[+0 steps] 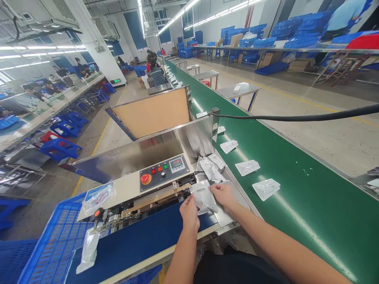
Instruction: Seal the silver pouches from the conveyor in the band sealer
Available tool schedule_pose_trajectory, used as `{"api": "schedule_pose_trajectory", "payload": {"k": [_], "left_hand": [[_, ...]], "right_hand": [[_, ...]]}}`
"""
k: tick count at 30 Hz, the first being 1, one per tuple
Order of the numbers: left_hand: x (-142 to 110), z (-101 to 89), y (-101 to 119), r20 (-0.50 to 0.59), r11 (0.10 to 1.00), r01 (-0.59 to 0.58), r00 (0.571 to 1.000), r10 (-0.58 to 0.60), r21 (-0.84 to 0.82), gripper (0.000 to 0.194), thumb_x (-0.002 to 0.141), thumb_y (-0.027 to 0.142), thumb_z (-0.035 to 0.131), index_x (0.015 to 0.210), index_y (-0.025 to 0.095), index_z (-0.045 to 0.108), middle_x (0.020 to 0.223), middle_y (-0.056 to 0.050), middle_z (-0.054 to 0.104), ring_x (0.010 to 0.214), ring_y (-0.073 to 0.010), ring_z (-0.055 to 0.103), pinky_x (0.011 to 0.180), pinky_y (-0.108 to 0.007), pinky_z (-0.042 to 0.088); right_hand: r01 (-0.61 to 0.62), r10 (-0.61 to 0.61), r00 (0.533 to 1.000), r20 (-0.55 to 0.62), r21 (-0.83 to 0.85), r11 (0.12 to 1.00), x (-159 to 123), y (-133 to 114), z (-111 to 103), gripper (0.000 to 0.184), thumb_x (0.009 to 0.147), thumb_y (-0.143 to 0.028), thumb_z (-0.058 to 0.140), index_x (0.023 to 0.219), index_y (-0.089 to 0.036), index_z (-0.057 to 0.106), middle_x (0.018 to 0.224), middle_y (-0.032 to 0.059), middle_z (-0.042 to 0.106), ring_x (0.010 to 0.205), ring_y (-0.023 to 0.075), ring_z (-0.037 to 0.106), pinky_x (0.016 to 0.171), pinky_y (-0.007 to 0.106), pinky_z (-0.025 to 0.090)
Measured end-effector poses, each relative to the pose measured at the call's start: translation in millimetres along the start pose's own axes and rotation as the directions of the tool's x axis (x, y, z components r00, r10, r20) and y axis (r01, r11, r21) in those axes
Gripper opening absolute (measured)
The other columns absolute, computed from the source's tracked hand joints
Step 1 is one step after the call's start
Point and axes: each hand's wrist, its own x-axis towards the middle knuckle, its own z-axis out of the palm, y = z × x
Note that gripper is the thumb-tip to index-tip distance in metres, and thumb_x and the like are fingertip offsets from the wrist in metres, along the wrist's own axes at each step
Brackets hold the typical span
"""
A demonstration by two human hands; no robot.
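Observation:
My left hand (189, 213) and my right hand (222, 195) both pinch a clear plastic pouch (203, 197), holding it at the mouth of the sealing machine (154, 185). The left hand grips its near edge, the right hand its right edge. The pouch lies partly on the machine's blue belt (133, 240). Several more pouches (211, 165) are piled on the steel tray just beyond my hands. The machine's control panel (164, 171) shows a red knob, small buttons and a digital display.
A green conveyor (296, 189) runs along my right with three pouches (265, 188) on it. A blue crate (50, 244) sits at the left, with a sealed pouch (87, 250) near it. A black cable (296, 117) crosses overhead. Other workers sit far along the line.

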Motion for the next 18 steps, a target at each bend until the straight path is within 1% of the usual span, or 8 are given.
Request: {"api": "schedule_pose_trajectory", "payload": {"k": [4, 6, 8, 10, 12, 14, 16, 18], "left_hand": [[5, -25.3, 15, -0.076, 0.999, -0.026, 0.997, 0.024, -0.028, 0.035, 0.063, 0.034, 0.095, 0.080, 0.012, 0.076, 0.069, -0.005, 0.073, 0.054, -0.0155, 0.065, 0.049, -0.026, 0.049], [7, -41.6, 23, -0.105, 0.999, -0.035, 0.994, 0.030, -0.040, 0.030, 0.067, 0.030, 0.093, 0.085, 0.012, 0.077, 0.078, -0.009, 0.077, 0.062, -0.0181, 0.070, 0.055, -0.028, 0.054], [5, -61.4, 29, -0.175, 0.994, -0.098, 0.980, 0.089, -0.041, 0.027, 0.072, 0.027, 0.091, 0.093, 0.014, 0.079, 0.090, -0.010, 0.080, 0.075, -0.0209, 0.075, 0.067, -0.032, 0.062], [1, -84.3, 32, -0.295, 0.971, -0.237, 0.928, 0.229, 0.008, 0.029, 0.076, 0.028, 0.089, 0.101, 0.017, 0.080, 0.098, -0.009, 0.081, 0.087, -0.0220, 0.076, 0.084, -0.037, 0.064], [-6, -107.3, 33, -0.383, 0.922, -0.374, 0.840, 0.384, 0.103, 0.034, 0.080, 0.035, 0.087, 0.108, 0.019, 0.080, 0.099, -0.006, 0.080, 0.090, -0.0213, 0.076, 0.097, -0.041, 0.063], [-15, -125.8, 31, -0.388, 0.887, -0.433, 0.799, 0.459, 0.158, 0.038, 0.082, 0.043, 0.085, 0.111, 0.018, 0.080, 0.096, -0.004, 0.078, 0.087, -0.0195, 0.075, 0.101, -0.042, 0.062], [-23, -136.2, 28, -0.357, 0.878, -0.439, 0.803, 0.478, 0.189, 0.041, 0.083, 0.047, 0.085, 0.111, 0.017, 0.079, 0.093, -0.003, 0.078, 0.082, -0.0180, 0.073, 0.099, -0.041, 0.062], [-31, -137.3, 23, -0.316, 0.872, -0.431, 0.814, 0.487, 0.232, 0.045, 0.082, 0.052, 0.085, 0.109, 0.017, 0.079, 0.090, -0.004, 0.078, 0.079, -0.0183, 0.073, 0.095, -0.041, 0.063]], "right_hand": [[-0.052, 0.053, 0.990, 0.130, -0.008, 0.999, 1, 0, 34, 0.036, 0.074, -0.048, 0.083, 0.060, -0.020, 0.066, 0.055, 0.0004, 0.062, 0.052, 0.0139, 0.055, 0.049, 0.025, 0.045], [-0.055, 0.053, 0.978, 0.204, 0.005, 0.998, 4, -1, 32, 0.038, 0.077, -0.054, 0.083, 0.065, -0.020, 0.071, 0.064, 0.0050, 0.070, 0.059, 0.0182, 0.064, 0.054, 0.029, 0.053], [-0.033, 0.038, 0.989, 0.143, -0.031, 0.999, 16, -4, 5, 0.043, 0.081, -0.062, 0.079, 0.074, -0.020, 0.076, 0.074, 0.0099, 0.076, 0.066, 0.0231, 0.069, 0.061, 0.034, 0.058], [-0.019, 0.005, 0.995, -0.101, -0.137, 0.990, 35, -5, -46, 0.050, 0.086, -0.067, 0.071, 0.086, -0.018, 0.080, 0.083, 0.0147, 0.079, 0.076, 0.0289, 0.073, 0.071, 0.040, 0.060], [-0.065, -0.027, 0.924, -0.381, -0.226, 0.972, 54, 2, -109, 0.053, 0.090, -0.062, 0.065, 0.106, -0.013, 0.079, 0.109, 0.0229, 0.079, 0.106, 0.0373, 0.072, 0.096, 0.049, 0.057], [-0.231, 0.005, 0.753, -0.658, -0.257, 0.938, 67, 20, -171, 0.063, 0.088, -0.053, 0.067, 0.130, -0.006, 0.070, 0.141, 0.0344, 0.064, 0.136, 0.0444, 0.058, 0.112, 0.057, 0.047], [-0.449, 0.054, 0.553, -0.831, -0.243, 0.860, 71, 45, -218, 0.069, 0.082, -0.050, 0.073, 0.134, -0.005, 0.067, 0.145, 0.0415, 0.056, 0.140, 0.0492, 0.054, 0.107, 0.063, 0.048], [-0.528, 0.038, 0.527, -0.849, -0.292, 0.798, 68, 70, -248, 0.055, 0.080, -0.049, 0.074, 0.120, -0.012, 0.075, 0.126, 0.0380, 0.067, 0.125, 0.0496, 0.065, 0.092, 0.061, 0.054]]}}
